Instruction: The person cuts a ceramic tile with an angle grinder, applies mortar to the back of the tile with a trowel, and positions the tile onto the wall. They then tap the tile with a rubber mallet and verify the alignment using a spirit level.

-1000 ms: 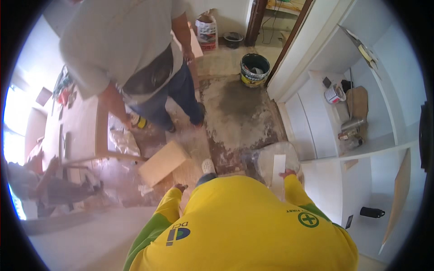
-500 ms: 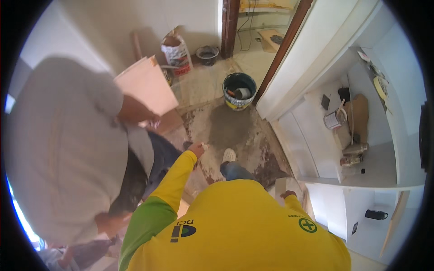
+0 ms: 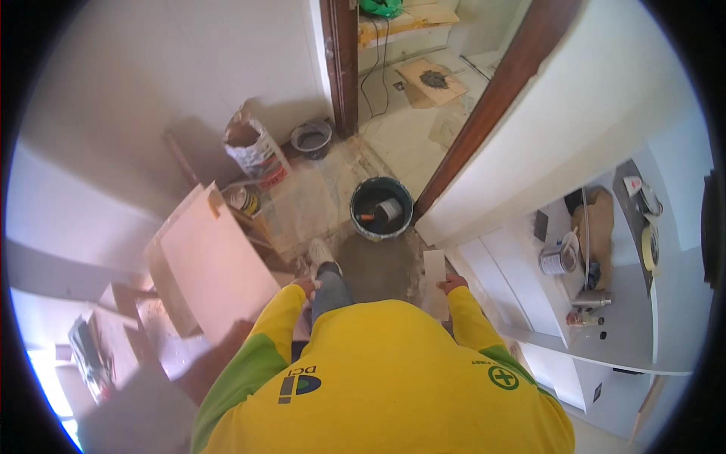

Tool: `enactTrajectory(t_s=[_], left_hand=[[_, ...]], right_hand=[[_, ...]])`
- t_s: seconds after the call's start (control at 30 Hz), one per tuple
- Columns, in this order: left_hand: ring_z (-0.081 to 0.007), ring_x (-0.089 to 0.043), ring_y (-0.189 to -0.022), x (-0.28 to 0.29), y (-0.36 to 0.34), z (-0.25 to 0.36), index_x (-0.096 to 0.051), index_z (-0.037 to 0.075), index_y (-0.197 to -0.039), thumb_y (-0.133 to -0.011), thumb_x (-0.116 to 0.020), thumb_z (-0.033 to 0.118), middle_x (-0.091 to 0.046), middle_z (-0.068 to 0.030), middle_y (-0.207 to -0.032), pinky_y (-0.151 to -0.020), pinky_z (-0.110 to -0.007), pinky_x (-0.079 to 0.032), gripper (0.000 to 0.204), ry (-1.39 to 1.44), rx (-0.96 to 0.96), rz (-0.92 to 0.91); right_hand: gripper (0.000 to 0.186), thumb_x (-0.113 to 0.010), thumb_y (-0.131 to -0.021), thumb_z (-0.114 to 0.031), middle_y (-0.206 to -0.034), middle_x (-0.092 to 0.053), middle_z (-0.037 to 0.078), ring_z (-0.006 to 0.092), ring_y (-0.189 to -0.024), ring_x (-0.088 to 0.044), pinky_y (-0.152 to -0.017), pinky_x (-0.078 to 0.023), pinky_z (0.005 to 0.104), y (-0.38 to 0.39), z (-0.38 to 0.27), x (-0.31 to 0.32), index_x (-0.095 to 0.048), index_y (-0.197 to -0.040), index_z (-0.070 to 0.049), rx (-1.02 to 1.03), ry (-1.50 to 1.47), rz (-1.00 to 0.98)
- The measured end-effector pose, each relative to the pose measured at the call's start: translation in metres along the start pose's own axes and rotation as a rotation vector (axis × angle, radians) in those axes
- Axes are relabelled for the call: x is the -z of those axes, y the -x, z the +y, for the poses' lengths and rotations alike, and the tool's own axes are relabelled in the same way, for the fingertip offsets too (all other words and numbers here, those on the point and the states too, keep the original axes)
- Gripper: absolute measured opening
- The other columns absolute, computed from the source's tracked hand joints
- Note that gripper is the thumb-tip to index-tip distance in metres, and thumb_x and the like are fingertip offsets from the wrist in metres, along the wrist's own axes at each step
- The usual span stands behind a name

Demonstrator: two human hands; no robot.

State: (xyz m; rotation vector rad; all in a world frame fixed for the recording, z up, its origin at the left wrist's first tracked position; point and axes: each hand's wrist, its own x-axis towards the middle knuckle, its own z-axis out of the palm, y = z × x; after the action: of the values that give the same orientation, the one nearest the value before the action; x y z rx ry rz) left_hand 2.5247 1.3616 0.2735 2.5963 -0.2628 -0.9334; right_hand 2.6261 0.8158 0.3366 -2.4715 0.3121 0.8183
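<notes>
Damp-looking floor could cause a slip. Right hand grips a pale strip, which could hit the bucket if swung; left hand's fingers: cannot tell.

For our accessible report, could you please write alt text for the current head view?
A person in a yellow top holds a pale flat strip in the right hand; whether the left hand grips anything is unclear. Ahead stand a dark bucket, an open sack and a dark bowl, with cluttered white shelves at right.

The right hand holds a pale strip; the left hand is near a board, a bucket ahead.
</notes>
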Motion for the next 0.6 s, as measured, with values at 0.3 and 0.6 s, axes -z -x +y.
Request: enactTrajectory(t_s=[0.3, 0.6], left_hand=[[-0.0339, -0.061, -0.112, 0.135, -0.119, -0.182, -0.065, 0.008, -0.117, -0.081, -0.069, 0.033, -0.066, -0.0148, -0.115, -0.09, -0.045, -0.049, 0.044, -0.301, -0.055, -0.302], [-0.0278, -0.062, -0.105, 0.311, -0.181, -0.321, -0.064, 0.016, -0.119, -0.078, -0.067, 0.043, -0.067, -0.0065, -0.112, -0.09, -0.043, -0.048, 0.049, -0.88, -0.357, -0.525]], right_hand=[[0.053, -0.072, -0.073, -0.047, -0.105, -0.069, 0.015, 0.0306, -0.101, -0.065, -0.087, -0.049, 0.0396, -0.125, -0.124, -0.028, -0.069, -0.109, -0.008, -0.098, 0.182, -0.016], [0.061, -0.066, -0.079, -0.054, -0.125, -0.063, 0.013, 0.0289, -0.117, -0.058, -0.101, -0.044, 0.0378, -0.208, -0.212, 0.023, -0.065, -0.121, -0.01, -0.133, 0.338, -0.148]])
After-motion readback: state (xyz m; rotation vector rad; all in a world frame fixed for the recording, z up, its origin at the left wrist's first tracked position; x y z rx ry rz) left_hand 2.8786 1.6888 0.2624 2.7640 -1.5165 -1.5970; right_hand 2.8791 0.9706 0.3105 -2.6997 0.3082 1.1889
